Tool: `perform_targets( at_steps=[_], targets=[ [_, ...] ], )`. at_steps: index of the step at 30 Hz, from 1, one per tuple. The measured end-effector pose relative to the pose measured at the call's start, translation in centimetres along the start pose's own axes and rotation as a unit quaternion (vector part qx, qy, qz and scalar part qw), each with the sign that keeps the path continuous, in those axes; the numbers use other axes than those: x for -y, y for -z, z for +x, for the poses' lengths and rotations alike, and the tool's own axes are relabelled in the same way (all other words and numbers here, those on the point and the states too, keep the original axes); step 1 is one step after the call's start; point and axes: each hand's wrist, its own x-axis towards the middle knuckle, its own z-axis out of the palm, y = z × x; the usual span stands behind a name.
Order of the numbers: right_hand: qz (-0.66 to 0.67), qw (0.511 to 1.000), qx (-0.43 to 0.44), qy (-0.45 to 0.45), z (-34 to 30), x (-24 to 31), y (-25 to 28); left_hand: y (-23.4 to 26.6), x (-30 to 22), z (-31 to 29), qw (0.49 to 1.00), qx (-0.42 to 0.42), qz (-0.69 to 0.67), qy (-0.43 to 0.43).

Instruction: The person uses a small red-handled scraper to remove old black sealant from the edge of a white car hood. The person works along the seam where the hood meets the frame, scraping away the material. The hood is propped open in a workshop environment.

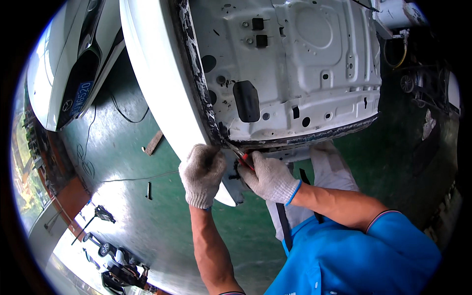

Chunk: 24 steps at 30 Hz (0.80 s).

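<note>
A white car body panel (287,64) with stamped holes lies in front of me, a strip of dark, flaking sealant (194,64) along its left edge. My right hand (271,178), in a knitted glove, is closed round red-handled pliers (242,155). Their slim metal end points up and left at the panel's near left corner. Beside it, my gloved left hand (202,172) is curled closed at the same corner, against the long white outer panel (160,73). Whatever its fingers hold is hidden.
Another white car (73,59) stands at the far left. On the green floor lie a wooden block (154,143), a dark short bar (149,191) and a thin cable (135,178). A wheeled stand (123,263) is at the lower left, with more equipment (425,88) at the right.
</note>
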Motion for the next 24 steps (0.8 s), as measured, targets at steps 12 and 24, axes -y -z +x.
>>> perform_targets(
  at_steps=[12, 24],
  targets=[
    [0.04, 0.997, 0.067, 0.008, -0.1, -0.7, 4.6, 0.1, 0.7, 0.0, 1.0, 0.013, 0.0, -0.006],
    [0.002, 0.997, 0.043, 0.064, 1.1, -0.5, 4.4, 0.2, 0.4, -0.1, 1.0, 0.004, -0.003, -0.004]
  ],
)
